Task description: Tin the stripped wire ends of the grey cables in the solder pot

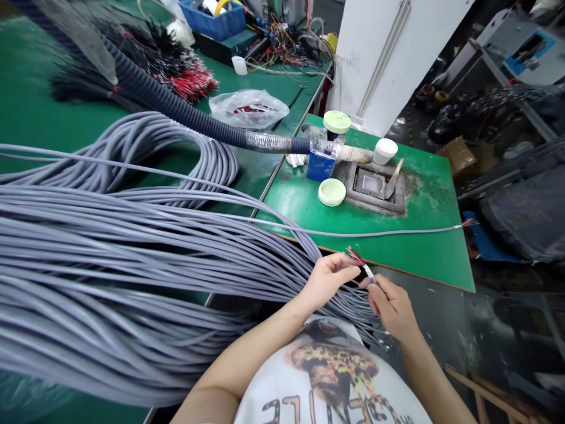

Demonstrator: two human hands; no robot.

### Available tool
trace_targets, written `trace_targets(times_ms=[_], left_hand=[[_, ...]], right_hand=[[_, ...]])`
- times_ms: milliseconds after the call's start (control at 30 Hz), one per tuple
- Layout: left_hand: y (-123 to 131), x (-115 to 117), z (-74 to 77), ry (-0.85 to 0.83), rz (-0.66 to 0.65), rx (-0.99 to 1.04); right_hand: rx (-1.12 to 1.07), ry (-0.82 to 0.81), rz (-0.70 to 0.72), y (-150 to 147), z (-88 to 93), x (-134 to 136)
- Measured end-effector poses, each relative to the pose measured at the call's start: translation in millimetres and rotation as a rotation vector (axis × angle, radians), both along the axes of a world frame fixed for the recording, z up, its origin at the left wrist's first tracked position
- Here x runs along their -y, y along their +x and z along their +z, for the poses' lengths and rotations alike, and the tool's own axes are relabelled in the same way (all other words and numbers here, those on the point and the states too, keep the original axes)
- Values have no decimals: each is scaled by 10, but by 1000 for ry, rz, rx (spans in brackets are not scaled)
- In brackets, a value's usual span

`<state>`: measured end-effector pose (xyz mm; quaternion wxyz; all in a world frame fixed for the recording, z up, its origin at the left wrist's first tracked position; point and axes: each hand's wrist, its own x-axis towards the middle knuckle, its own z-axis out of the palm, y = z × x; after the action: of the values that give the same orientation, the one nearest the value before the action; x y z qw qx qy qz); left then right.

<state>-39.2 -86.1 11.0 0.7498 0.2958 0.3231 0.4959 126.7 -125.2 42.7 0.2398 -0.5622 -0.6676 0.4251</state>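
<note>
My left hand point(329, 281) is curled nearly shut around the grey cable point(309, 259) just behind its end, and my right hand point(392, 306) pinches the stripped tip point(368, 272) between thumb and fingers. Fanned red and coloured wires point(354, 255) stick out past it. The cable looks light but springy, and the thin wires soft, so I'd hold the sheath. The long cable bundle point(132, 253) fills the left of the frame, with a green bench point(424, 235) at right.
</note>
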Motion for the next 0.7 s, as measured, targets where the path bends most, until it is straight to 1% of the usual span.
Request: trace_targets(times_ms=[67,233,400,500,567,600,700], left_hand=[[-30,-30,8,1,49,3],[-16,-65,38,-16,118,-31],[27,-66,84,-37,144,-42],[44,-54,80,-25,189,-103],[43,-43,59,56,266,-227],[38,-37,44,139,326,-317],[20,-26,-6,474,511,-579]], right_hand=[[-11,-17,-7,-5,-3,-1],[-5,-4,-21,-36,-8,-2],[34,127,-107,-91,-29,11],[86,218,-142,-144,-55,15],[109,256,-156,-187,-64,11],[112,264,-162,-208,-64,6],[95,257,-181,-259,-53,-8]])
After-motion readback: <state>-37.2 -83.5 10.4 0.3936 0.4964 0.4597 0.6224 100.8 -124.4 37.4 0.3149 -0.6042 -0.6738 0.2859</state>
